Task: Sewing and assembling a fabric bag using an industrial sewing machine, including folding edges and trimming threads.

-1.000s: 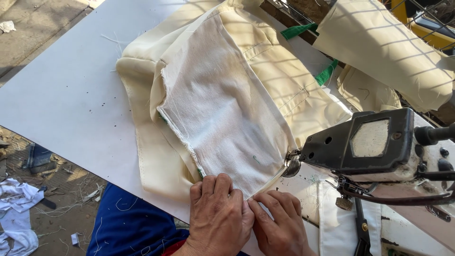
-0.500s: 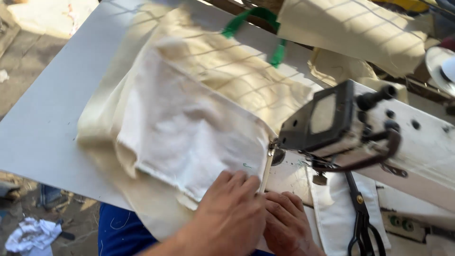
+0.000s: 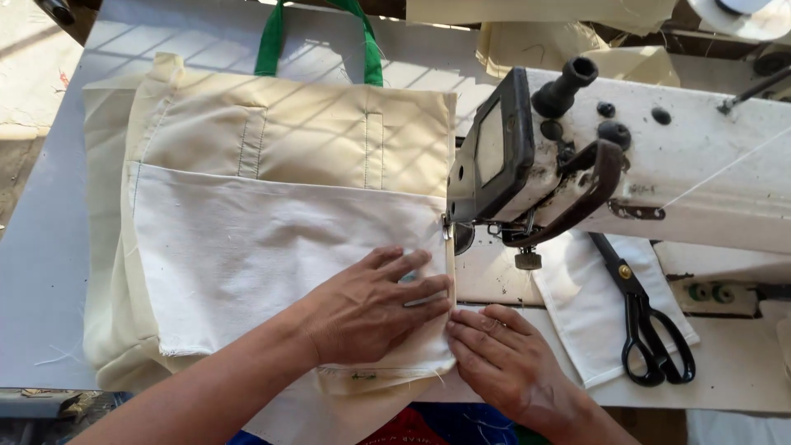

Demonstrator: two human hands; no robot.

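A cream cloth bag [image 3: 280,132] with green handles [image 3: 272,41] lies flat on the sewing table. A white fabric panel [image 3: 264,247] lies over its lower half. My left hand [image 3: 371,305] presses flat on the panel near its right edge, fingers spread. My right hand [image 3: 503,358] rests beside it, fingertips pinching the panel's right edge just before the needle area [image 3: 449,235] of the white sewing machine [image 3: 626,165].
Black scissors [image 3: 647,321] lie on a white fabric piece [image 3: 589,309] to the right of my hands, under the machine arm. More cream fabric [image 3: 535,45] is piled behind the machine. The grey table top [image 3: 41,264] extends to the left, with the floor beyond.
The view has swung so the bag now lies square to me. Both hands have slid along the panel's edge toward the needle, and the bag's green handles have come into view.
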